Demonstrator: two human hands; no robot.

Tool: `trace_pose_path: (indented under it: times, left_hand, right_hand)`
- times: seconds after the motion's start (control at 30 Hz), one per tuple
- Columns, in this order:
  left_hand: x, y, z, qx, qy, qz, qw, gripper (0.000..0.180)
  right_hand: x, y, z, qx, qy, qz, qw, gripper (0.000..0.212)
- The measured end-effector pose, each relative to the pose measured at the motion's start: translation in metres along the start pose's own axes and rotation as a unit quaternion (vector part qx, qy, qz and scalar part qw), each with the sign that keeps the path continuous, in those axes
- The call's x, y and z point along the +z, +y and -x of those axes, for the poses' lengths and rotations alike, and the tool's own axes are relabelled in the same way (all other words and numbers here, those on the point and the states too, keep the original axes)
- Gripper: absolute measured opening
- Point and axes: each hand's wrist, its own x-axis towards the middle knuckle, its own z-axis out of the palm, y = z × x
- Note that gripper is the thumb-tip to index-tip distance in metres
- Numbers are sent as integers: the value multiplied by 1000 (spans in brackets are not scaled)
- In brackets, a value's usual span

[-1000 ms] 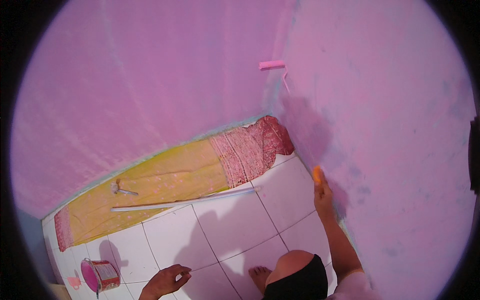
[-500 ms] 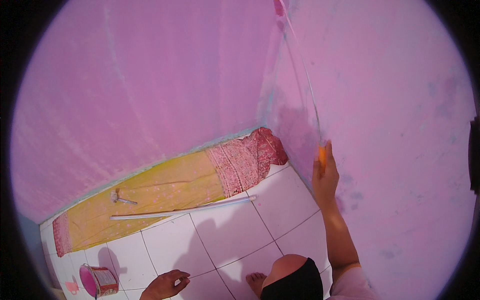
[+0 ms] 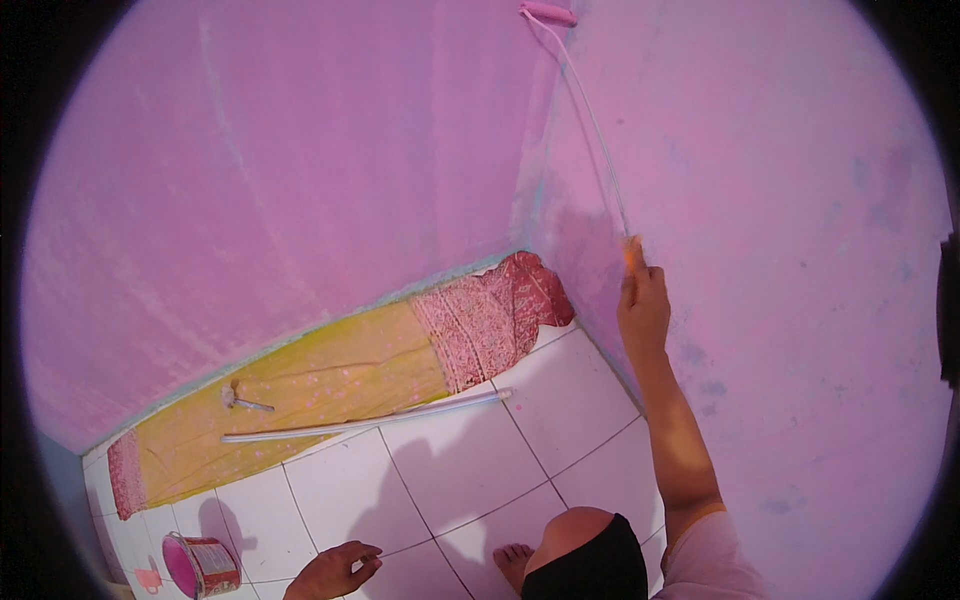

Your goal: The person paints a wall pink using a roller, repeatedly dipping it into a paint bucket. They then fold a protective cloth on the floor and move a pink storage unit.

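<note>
My right hand (image 3: 645,308) is closed round the orange handle of a paint roller, its arm stretched out along the right wall. From the handle a long thin rod (image 3: 603,140) runs up to the pink roller head (image 3: 549,14), which lies at the corner where the two pink walls meet. Low in the view, my left hand (image 3: 335,572) hangs over the tiled floor with thumb and fingers apart, holding nothing. Nearest to it, on the left, is a paint bucket (image 3: 215,567) with pink paint inside.
A yellow cloth (image 3: 300,365) with red patterned ends covers the floor along the left wall (image 3: 330,150). On it lie a small brush-like tool (image 3: 248,399) and part of a long pale pole (image 3: 365,425). A pink object (image 3: 147,580) sits beside the bucket. My bare foot (image 3: 513,565) stands on the white tiles.
My right hand has moved up and slightly left with the paint roller. The roller head now shows at the top, lying crosswise at the corner. My left hand has barely moved.
</note>
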Motion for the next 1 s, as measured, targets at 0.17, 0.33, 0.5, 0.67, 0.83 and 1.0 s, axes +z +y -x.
trace_pose_path:
  times: [0.17, 0.33, 0.5, 0.67, 0.83, 1.0]
  left_hand:
    - [0, -3, -4, -48, -46, -44, 997, 33]
    - [-2, -4, -7, -63, -55, -36, 996, 33]
    - [-3, -5, -7, -53, -49, -38, 997, 34]
    - [-1, -2, -7, -46, -47, -33, 997, 31]
    - [-3, -2, -5, -91, -54, -32, 994, 35]
    - [-4, -4, -6, -50, -53, -40, 997, 36]
  right_hand:
    - [23, 17, 36, 29, -63, -62, 996, 59]
    - [24, 22, 78, 17, -56, -57, 997, 58]
    - [7, 11, 47, -28, 13, -48, 998, 56]
    - [-1, 1, -9, -16, 20, -42, 999, 54]
    - [18, 14, 20, -10, -20, -39, 999, 53]
    - [34, 36, 96, 17, -71, -50, 996, 55]
